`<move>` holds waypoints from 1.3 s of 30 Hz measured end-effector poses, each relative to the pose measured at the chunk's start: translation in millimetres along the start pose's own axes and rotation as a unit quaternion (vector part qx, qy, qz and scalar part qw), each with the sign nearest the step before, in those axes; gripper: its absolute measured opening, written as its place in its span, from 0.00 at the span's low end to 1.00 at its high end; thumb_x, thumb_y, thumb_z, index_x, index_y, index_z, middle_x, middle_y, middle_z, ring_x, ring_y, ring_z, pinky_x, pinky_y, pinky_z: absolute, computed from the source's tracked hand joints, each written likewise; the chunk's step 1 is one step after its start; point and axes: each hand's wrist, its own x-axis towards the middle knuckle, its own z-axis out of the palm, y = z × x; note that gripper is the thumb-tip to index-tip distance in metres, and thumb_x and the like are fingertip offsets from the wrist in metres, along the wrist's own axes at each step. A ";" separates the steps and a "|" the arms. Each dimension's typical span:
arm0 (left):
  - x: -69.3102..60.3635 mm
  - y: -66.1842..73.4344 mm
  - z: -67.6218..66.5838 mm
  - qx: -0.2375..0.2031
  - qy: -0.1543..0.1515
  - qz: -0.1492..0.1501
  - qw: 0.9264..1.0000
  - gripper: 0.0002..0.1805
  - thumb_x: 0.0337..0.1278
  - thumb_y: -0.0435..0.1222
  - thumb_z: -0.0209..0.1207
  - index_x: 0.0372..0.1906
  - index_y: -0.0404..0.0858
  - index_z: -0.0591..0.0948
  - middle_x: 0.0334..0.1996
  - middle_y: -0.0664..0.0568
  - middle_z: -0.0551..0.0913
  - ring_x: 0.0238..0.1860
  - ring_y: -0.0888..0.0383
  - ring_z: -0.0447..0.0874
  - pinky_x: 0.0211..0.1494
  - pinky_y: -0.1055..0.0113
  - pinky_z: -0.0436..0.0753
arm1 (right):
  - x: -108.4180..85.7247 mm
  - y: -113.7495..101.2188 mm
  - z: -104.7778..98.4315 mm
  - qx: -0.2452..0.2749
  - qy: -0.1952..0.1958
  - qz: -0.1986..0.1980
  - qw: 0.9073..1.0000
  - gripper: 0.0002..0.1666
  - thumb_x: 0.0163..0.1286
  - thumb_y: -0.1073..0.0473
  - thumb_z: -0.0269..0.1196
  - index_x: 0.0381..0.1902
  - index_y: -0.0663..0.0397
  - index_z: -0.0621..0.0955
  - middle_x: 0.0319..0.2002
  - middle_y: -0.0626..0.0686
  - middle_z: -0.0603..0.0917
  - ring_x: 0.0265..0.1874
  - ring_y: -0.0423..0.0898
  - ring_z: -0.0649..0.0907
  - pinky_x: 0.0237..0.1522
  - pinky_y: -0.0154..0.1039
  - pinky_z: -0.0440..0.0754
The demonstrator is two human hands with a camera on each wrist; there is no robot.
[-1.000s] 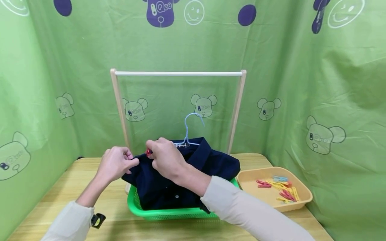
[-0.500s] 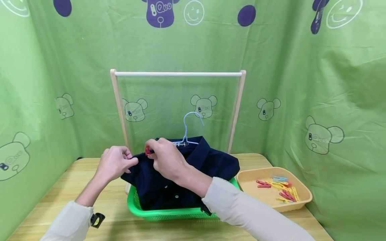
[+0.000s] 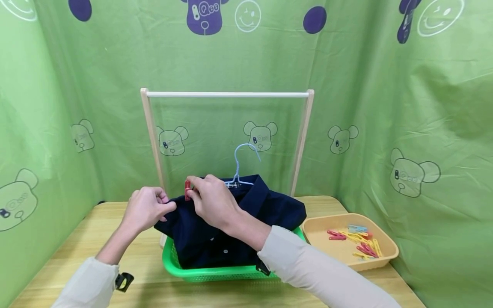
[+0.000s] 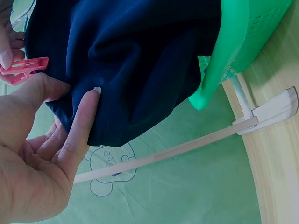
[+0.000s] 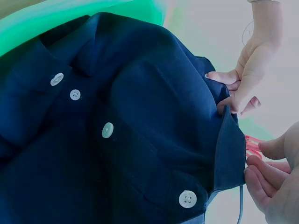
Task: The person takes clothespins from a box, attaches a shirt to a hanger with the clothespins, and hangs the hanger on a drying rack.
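A dark navy button-up shirt (image 3: pixel 204 254) lies bunched in a green basket (image 3: pixel 223 273), with a light-blue wire hanger (image 3: pixel 237 167) at its collar. My left hand (image 3: pixel 148 209) pinches the shirt's fabric near its left shoulder, thumb on one side and fingers on the other. Close by, my right hand (image 3: pixel 213 203) pinches a red clothespin (image 3: pixel 187 190) between thumb and fingers. In the left wrist view the same clothespin (image 4: pixel 25 70) sits at the shirt's upper edge; whether its tips grip cloth, I cannot tell. White buttons (image 5: pixel 108 130) show along the shirt front in the right wrist view.
Behind the basket stands a wooden rack with a white rail (image 3: pixel 231 94). To the right, a tan tray (image 3: pixel 323 233) holds several red, yellow and blue clothespins (image 3: pixel 356 237). Green printed curtains (image 3: pixel 416 107) enclose the wooden table (image 3: pixel 77 248) at the back and sides.
The red clothespin has turned in my right fingers and now stands upright, showing more of its length. My right fingers have shifted slightly on it; my left hand stays on the shirt.
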 end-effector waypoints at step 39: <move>-1.8 -0.4 -3.7 -0.005 -0.007 -0.009 1.000 0.08 0.50 0.39 0.63 0.26 0.38 0.80 0.14 0.55 0.83 0.16 0.63 0.86 0.20 0.65 0.77 | -9.2 5.8 -11.8 0.012 0.026 0.035 0.999 0.11 0.72 0.54 0.63 0.42 0.54 0.87 0.25 0.46 0.84 0.26 0.41 0.80 0.29 0.34 0.77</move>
